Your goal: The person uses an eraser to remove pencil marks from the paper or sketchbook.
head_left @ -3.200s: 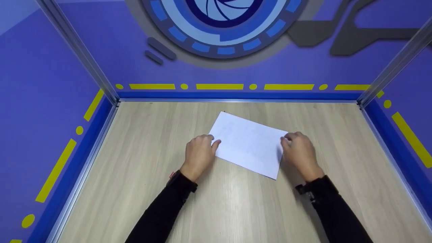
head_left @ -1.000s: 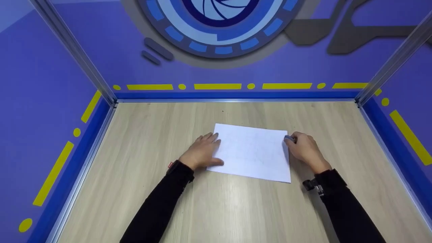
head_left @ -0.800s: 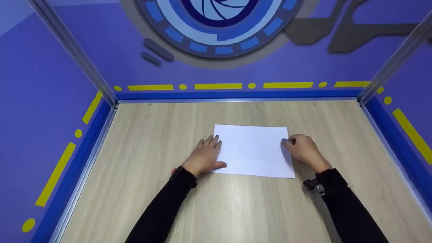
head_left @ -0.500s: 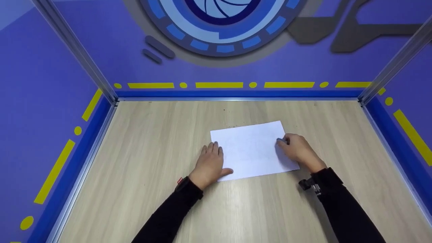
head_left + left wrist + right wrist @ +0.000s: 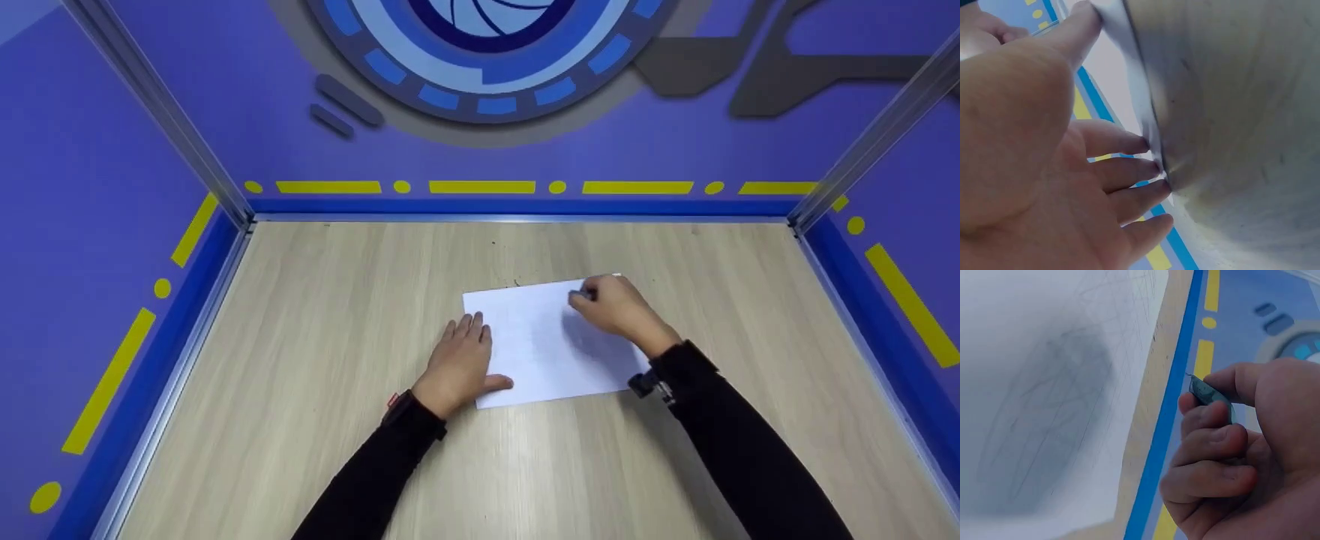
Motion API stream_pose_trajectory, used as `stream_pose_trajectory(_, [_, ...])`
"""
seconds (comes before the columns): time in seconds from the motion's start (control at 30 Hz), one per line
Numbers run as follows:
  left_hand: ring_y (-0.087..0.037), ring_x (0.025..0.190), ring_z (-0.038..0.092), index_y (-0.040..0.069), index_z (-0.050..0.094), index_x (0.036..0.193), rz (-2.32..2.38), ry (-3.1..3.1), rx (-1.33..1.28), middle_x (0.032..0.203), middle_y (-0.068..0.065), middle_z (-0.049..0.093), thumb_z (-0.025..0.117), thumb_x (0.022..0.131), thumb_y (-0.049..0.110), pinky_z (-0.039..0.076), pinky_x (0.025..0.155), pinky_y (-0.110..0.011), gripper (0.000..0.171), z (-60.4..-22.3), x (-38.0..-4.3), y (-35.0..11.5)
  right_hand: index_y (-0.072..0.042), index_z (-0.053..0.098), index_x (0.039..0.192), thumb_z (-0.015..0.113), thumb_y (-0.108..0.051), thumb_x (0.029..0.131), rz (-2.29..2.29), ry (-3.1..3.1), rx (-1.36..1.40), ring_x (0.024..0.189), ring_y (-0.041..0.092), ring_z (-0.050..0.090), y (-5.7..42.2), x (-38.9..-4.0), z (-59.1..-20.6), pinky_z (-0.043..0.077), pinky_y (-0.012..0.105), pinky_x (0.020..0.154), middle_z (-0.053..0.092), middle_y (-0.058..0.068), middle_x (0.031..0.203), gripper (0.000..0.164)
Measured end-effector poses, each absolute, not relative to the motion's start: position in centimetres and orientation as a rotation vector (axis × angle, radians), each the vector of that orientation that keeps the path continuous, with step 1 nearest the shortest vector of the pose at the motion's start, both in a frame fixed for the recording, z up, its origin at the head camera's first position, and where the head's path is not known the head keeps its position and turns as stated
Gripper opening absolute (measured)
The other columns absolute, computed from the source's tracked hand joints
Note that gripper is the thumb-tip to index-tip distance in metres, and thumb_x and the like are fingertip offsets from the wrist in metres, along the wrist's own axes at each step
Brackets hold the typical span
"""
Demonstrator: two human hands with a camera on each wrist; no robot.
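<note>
A white sheet of paper (image 5: 517,352) lies on the wooden tabletop, turned slightly. My left hand (image 5: 457,364) rests on its left edge, fingers straight and thumb spread over the lower left corner. Over the upper right part of the sheet, my right hand (image 5: 615,307) pinches a small dark grey-green eraser (image 5: 1207,396) between thumb and curled fingers. A dark crumb clings to the eraser's tip in the right wrist view. Faint grey pencil lines and the hand's shadow show on the paper there. Whether the eraser touches the sheet cannot be told.
Dark crumbs (image 5: 517,283) lie just beyond the paper's far edge. The wooden tabletop (image 5: 337,315) is bounded by a blue back wall (image 5: 487,161) and side walls with yellow dashes. Metal rails run along the edges.
My left hand has gone from the sheet's edge to lying flat on it. The sheet has turned counter-clockwise. In the last half second my right hand has moved left, inward over the paper.
</note>
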State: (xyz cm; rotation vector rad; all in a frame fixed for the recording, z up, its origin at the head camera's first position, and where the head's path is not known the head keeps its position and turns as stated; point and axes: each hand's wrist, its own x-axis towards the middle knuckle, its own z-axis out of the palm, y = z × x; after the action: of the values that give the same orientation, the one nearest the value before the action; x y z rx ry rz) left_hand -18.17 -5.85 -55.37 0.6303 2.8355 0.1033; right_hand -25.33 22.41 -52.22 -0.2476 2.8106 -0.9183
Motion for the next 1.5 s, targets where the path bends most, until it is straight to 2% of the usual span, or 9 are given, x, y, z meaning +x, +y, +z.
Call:
stream_pose_trajectory(0.1, [-0.041, 0.166, 0.038, -0.005, 0.047, 0.164, 0.088, 2.849, 0.629, 0.175, -0.027, 0.041, 0.072, 0.094, 0.075, 0.033, 0.137, -0.054, 0.109, -55.4, -18.1, -5.8, -0.008, 0.071, 0.083, 0.071, -0.028, 0.103, -0.898, 2.798, -0.277, 0.070, 0.018, 0.055, 19.1, -26.1, -52.8, 0.044, 0.031, 0.065, 0.061, 0.002, 0.076, 0.029])
stream_pose_trajectory(0.2, [-0.041, 0.166, 0.039, -0.006, 0.047, 0.163, 0.090, 2.860, 0.627, 0.175, -0.027, 0.041, 0.072, 0.094, 0.075, 0.033, 0.137, -0.054, 0.109, -55.5, -18.0, -5.8, -0.008, 0.069, 0.081, 0.070, -0.027, 0.104, -0.845, 2.770, -0.270, 0.071, 0.019, 0.058, 15.9, -26.6, -53.3, 0.048, 0.032, 0.067, 0.064, 0.004, 0.077, 0.030])
stream_pose_trajectory(0.33, [-0.041, 0.166, 0.039, -0.006, 0.048, 0.163, 0.109, 2.871, 0.624, 0.175, -0.027, 0.041, 0.073, 0.093, 0.074, 0.033, 0.137, -0.055, 0.109, -55.8, -17.8, -5.8, -0.010, 0.063, 0.076, 0.067, -0.030, 0.103, -0.767, 2.804, -0.298, 0.073, 0.024, 0.060, 13.0, -27.5, -55.2, 0.054, 0.040, 0.071, 0.063, 0.006, 0.077, 0.033])
stream_pose_trajectory(0.5, [-0.039, 0.166, 0.039, -0.006, 0.047, 0.164, 0.097, 2.876, 0.619, 0.175, -0.027, 0.041, 0.072, 0.093, 0.074, 0.033, 0.136, -0.057, 0.110, -56.0, -17.8, -5.8, -0.010, 0.060, 0.071, 0.067, -0.027, 0.099, -0.633, 2.865, -0.349, 0.080, 0.031, 0.064, 10.7, -27.7, -56.5, 0.061, 0.053, 0.083, 0.074, 0.017, 0.090, 0.033])
stream_pose_trajectory(0.57, [-0.039, 0.167, 0.038, -0.006, 0.046, 0.164, 0.098, 2.871, 0.616, 0.175, -0.027, 0.040, 0.072, 0.094, 0.074, 0.033, 0.136, -0.057, 0.110, -56.0, -17.8, -5.8, -0.010, 0.058, 0.069, 0.067, -0.023, 0.097, -0.563, 2.856, -0.326, 0.081, 0.033, 0.064, 10.0, -27.2, -55.6, 0.062, 0.056, 0.085, 0.076, 0.021, 0.094, 0.033])
stream_pose_trajectory(0.83, [-0.039, 0.167, 0.038, -0.006, 0.046, 0.164, 0.064, 2.881, 0.601, 0.176, -0.025, 0.040, 0.072, 0.094, 0.075, 0.033, 0.137, -0.056, 0.110, -55.8, -17.6, -5.9, -0.009, 0.065, 0.080, 0.066, -0.027, 0.102, -0.583, 2.855, -0.359, 0.090, 0.033, 0.068, 9.9, -27.6, -56.1, 0.060, 0.054, 0.089, 0.076, 0.018, 0.100, 0.028])
stream_pose_trajectory(1.07, [-0.038, 0.165, 0.041, -0.006, 0.048, 0.163, 0.048, 2.899, 0.628, 0.174, -0.025, 0.044, 0.071, 0.094, 0.076, 0.035, 0.135, -0.057, 0.109, -55.6, -17.5, -5.9, -0.005, 0.070, 0.084, 0.067, -0.025, 0.098, -0.554, 2.879, -0.361, 0.099, 0.036, 0.072, 11.0, -27.9, -55.9, 0.061, 0.055, 0.093, 0.078, 0.019, 0.103, 0.025])
stream_pose_trajectory(1.23, [-0.038, 0.166, 0.039, -0.004, 0.047, 0.165, 0.029, 2.893, 0.615, 0.176, -0.024, 0.041, 0.068, 0.094, 0.077, 0.033, 0.136, -0.057, 0.110, -55.7, -17.7, -5.8, -0.005, 0.070, 0.085, 0.067, -0.025, 0.100, -0.566, 2.879, -0.306, 0.096, 0.035, 0.071, 12.5, -28.1, -55.6, 0.061, 0.055, 0.093, 0.077, 0.020, 0.103, 0.025])
stream_pose_trajectory(1.5, [-0.038, 0.167, 0.038, -0.004, 0.046, 0.165, 0.026, 2.884, 0.609, 0.177, -0.024, 0.040, 0.067, 0.095, 0.078, 0.033, 0.136, -0.057, 0.111, -55.9, -17.6, -5.7, -0.013, 0.055, 0.073, 0.067, -0.024, 0.100, -0.656, 2.884, -0.184, 0.079, 0.030, 0.061, 16.9, -28.0, -56.1, 0.053, 0.046, 0.073, 0.067, 0.013, 0.086, 0.032])
